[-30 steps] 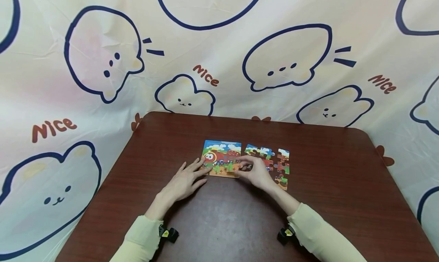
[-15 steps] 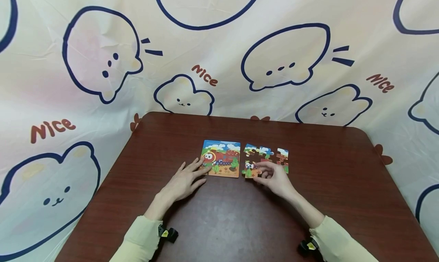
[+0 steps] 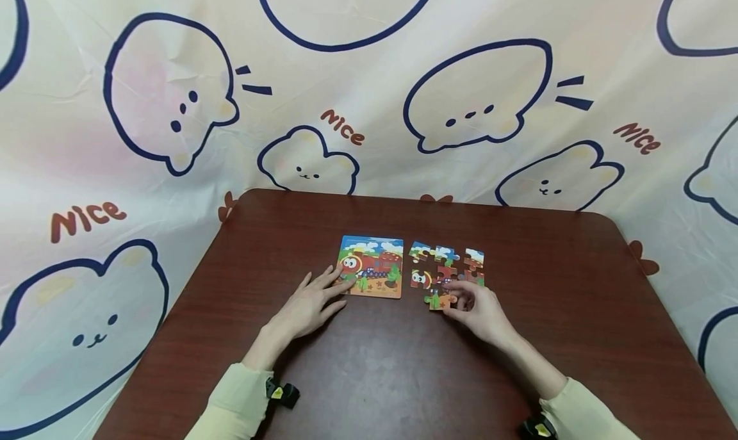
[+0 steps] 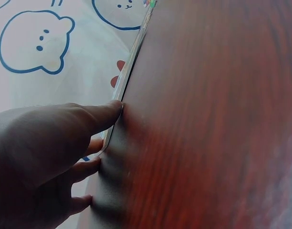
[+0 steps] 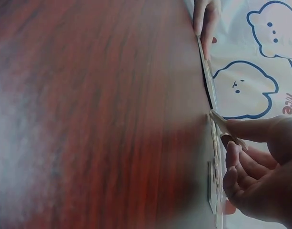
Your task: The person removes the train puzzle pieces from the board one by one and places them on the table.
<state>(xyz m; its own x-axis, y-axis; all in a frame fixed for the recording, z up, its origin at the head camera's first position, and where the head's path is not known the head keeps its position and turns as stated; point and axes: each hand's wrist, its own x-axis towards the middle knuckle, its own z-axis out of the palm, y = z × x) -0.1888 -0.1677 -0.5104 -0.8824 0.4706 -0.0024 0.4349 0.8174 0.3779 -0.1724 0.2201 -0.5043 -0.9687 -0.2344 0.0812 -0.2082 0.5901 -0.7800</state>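
In the head view, my right hand (image 3: 484,312) pinches a jigsaw piece (image 3: 439,301) with a green cactus and orange ground. It is just below the middle of several loose pieces. The right wrist view shows the pinched piece (image 5: 227,130) tilted between thumb and fingers. My left hand (image 3: 309,304) lies with its fingers spread on the left edge of a square train picture board (image 3: 375,267). From the left wrist, the thumb of my left hand (image 4: 45,143) touches the board's near edge (image 4: 131,62). A piece with a round-eyed train face (image 3: 421,278) lies beside the board.
Sky pieces (image 3: 444,254) lie along the back of the loose group, with red train pieces in front, partly behind my right hand. Everything is on a dark brown wooden table (image 3: 369,369). A curtain (image 3: 369,81) with cartoon bears hangs around its far and side edges.
My right hand has moved from the board's right side to the loose pieces, then further right, with a jigsaw piece pinched. My left hand has stayed on the board.
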